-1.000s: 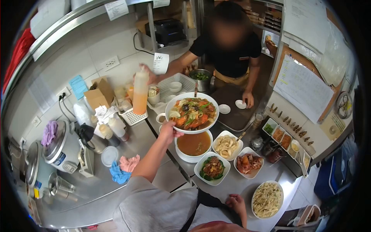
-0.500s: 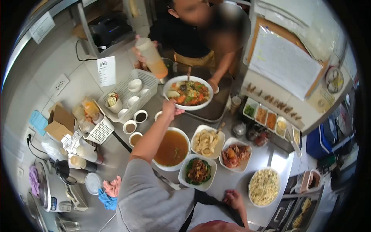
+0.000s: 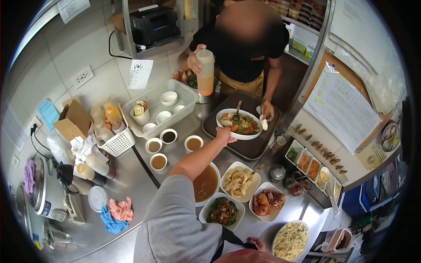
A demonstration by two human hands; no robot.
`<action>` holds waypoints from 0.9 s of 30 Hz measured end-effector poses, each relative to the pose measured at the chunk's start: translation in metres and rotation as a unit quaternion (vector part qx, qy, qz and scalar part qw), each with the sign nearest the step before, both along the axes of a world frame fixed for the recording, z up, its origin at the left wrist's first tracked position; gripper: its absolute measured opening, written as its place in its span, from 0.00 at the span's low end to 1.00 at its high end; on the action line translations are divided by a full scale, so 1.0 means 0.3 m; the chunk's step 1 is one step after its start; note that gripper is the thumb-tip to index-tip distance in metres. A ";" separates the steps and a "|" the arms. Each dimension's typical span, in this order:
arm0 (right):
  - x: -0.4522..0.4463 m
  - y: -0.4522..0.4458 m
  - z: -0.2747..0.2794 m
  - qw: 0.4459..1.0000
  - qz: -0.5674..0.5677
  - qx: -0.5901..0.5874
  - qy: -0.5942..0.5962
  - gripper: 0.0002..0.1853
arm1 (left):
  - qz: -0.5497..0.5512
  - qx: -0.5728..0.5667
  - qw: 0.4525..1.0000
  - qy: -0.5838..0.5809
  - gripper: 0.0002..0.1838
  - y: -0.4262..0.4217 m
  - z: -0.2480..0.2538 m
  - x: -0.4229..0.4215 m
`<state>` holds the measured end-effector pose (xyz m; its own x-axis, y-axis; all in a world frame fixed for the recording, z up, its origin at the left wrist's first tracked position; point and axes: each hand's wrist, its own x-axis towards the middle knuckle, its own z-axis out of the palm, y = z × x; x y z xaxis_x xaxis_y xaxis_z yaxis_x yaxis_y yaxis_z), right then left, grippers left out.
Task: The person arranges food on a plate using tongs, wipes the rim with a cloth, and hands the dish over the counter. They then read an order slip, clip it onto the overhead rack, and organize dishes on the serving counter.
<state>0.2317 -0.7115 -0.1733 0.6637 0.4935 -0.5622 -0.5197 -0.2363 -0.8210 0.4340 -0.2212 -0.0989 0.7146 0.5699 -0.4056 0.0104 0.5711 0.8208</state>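
My left hand [image 3: 225, 136] grips the near rim of a white oval bowl [image 3: 245, 135] of stir-fried vegetables, with a stick-like piece upright in it. The bowl is over a dark tray [image 3: 215, 128]; I cannot tell whether it touches it. My right hand [image 3: 256, 243] is low at the bottom edge, left of a bowl of pale, rice-like food [image 3: 291, 240]; its fingers are mostly hidden. Under my left arm is a large bowl of brown soup [image 3: 206, 182], partly covered. Nearby are bowls of pale curled pieces [image 3: 237, 182], reddish meat [image 3: 268, 201] and meat on greens [image 3: 222, 209].
Across the counter, a co-worker [image 3: 245, 65] holds a squeeze bottle [image 3: 205, 72] and a small white item [image 3: 263, 122]. Several sauce cups [image 3: 158, 161] sit left of my arm. A white basket [image 3: 184, 103] and a condiment rack [image 3: 310, 168] flank the tray. Cloths [image 3: 115, 217] lie at left.
The oval bowl has moved right and slightly down in view, over the tray, still in my left hand. The view has shifted. My right hand is lower and less visible.
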 end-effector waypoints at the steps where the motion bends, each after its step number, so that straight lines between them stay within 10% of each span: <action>1: -0.002 0.004 0.007 1.000 0.001 0.000 -0.004 0.13 | 0.021 0.004 1.000 0.014 0.19 -0.004 -0.014 0.011; 9: 0.000 -0.001 -0.002 1.000 -0.003 0.002 -0.031 0.10 | 0.044 0.017 0.997 0.068 0.21 -0.007 -0.040 0.041; 17: 0.005 0.008 0.019 0.999 0.014 -0.005 -0.051 0.10 | -0.189 0.084 0.962 0.179 0.31 0.107 -0.066 0.005; 24: -0.002 0.012 0.035 0.989 0.055 -0.040 -0.130 0.11 | -0.299 0.429 0.827 0.206 0.28 0.180 0.350 -0.158; 27: -0.017 0.029 0.070 0.991 0.051 -0.038 -0.119 0.12 | -0.239 0.454 0.853 0.097 0.23 0.221 0.540 -0.285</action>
